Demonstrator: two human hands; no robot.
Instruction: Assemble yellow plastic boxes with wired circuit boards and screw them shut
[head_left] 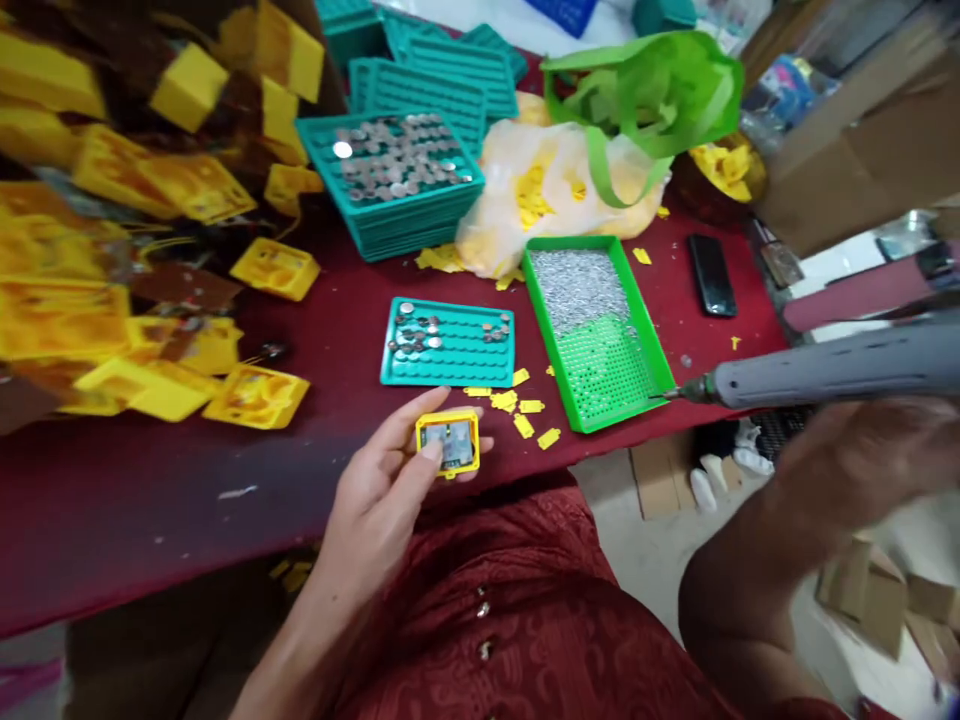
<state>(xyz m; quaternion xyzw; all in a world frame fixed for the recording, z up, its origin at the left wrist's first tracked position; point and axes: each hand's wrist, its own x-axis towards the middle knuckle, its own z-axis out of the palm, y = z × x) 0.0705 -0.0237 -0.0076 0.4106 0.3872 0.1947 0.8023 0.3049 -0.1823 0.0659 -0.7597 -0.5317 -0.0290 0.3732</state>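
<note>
My left hand (397, 465) is closed around a small yellow plastic case (475, 450) with a circuit board inside, the thumb pressing on the grey part in it. My right hand (862, 460), blurred, grips a grey electric screwdriver (810, 372) whose bit points left. The bit's tip is over the near right edge of a green tray (561, 370), which holds a heap of small silvery screws (581, 285) at its far end. Just beyond my left hand lies a teal tray (457, 350) with several round coin cells, beside loose yellow plastic pieces (531, 407).
A pile of yellow cases (172, 390) covers the left side. Stacked teal trays (416, 225) with round cells stand at the back, beside a plastic bag (495, 200) and a green bag (652, 85). A black phone (711, 275) lies right on the red cloth (315, 490).
</note>
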